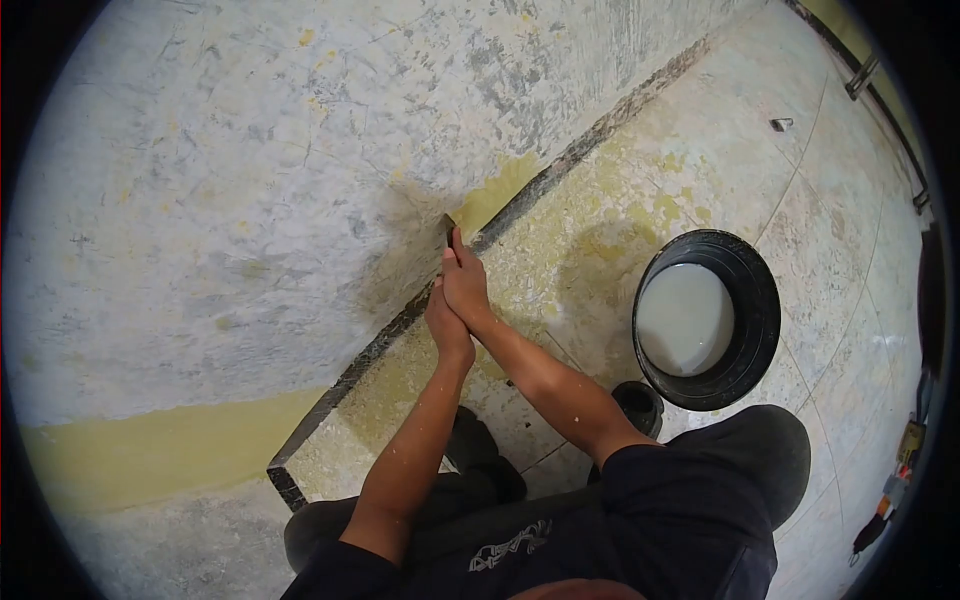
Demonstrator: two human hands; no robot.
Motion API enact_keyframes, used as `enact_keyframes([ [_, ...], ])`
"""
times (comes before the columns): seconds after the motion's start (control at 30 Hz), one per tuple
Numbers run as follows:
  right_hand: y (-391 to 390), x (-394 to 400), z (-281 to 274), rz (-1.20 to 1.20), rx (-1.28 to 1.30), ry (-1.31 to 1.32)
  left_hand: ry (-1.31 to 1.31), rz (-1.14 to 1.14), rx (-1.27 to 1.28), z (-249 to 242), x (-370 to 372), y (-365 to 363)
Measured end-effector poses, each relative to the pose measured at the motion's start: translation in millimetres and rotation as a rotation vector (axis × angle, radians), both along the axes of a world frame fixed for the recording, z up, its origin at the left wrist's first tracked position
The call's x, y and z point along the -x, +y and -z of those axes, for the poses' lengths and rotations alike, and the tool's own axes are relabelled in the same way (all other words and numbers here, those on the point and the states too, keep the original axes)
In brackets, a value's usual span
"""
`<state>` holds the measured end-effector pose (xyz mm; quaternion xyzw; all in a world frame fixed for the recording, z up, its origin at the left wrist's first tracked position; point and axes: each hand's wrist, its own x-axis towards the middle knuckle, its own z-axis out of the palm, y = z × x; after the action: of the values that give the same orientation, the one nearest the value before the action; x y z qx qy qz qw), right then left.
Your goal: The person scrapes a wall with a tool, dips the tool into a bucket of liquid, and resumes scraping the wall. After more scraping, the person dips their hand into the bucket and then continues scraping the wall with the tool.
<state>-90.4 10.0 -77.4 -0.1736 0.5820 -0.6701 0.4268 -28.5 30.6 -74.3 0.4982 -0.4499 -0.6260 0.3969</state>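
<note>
My right hand [466, 287] is closed around a scraper [449, 226], with a finger stretched along it. The scraper's dark blade meets the wall low down, beside a patch of yellow paint [495, 197]. Just below, my left hand [444, 322] presses against the right one, its fingers closed at the lower end of the scraper; the handle is hidden by both hands. The wall [250, 220] around the blade is whitish grey, rough and scratched. A dark baseboard [385, 335] runs along its foot, close to both hands.
To my right stands a black bucket [757, 320] holding whitish liquid [688, 318]. Pale and yellow flakes [600, 230] litter the tiled floor. A small dark object [780, 125] lies farther off. Several tools [885, 500] lie at the far right. My shoes [478, 450] are beneath my arms.
</note>
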Motion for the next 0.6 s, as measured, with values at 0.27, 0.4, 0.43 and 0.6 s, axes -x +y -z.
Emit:
enact_keyframes([
  [0.27, -4.0, -11.2, -0.2, 0.011, -0.028, 0.079, 0.059, -0.073, -0.041, 5.4, -13.2, -12.1],
  [0.4, -12.5, -21.4, -11.6, 0.107, -0.024, 0.022, 0.040, -0.006, -0.129, -7.6, -23.5, -22.7],
  [0.43, -15.5, -23.3, -10.8, 0.179, -0.015, 0.087, 0.017, 0.010, -0.110, -9.6, -23.2, -25.3],
  [0.6, -21.8, 5.2, -10.4, 0.197, 0.025, -0.125, -0.008, 0.095, -0.065, -16.5, 4.1, -35.5],
])
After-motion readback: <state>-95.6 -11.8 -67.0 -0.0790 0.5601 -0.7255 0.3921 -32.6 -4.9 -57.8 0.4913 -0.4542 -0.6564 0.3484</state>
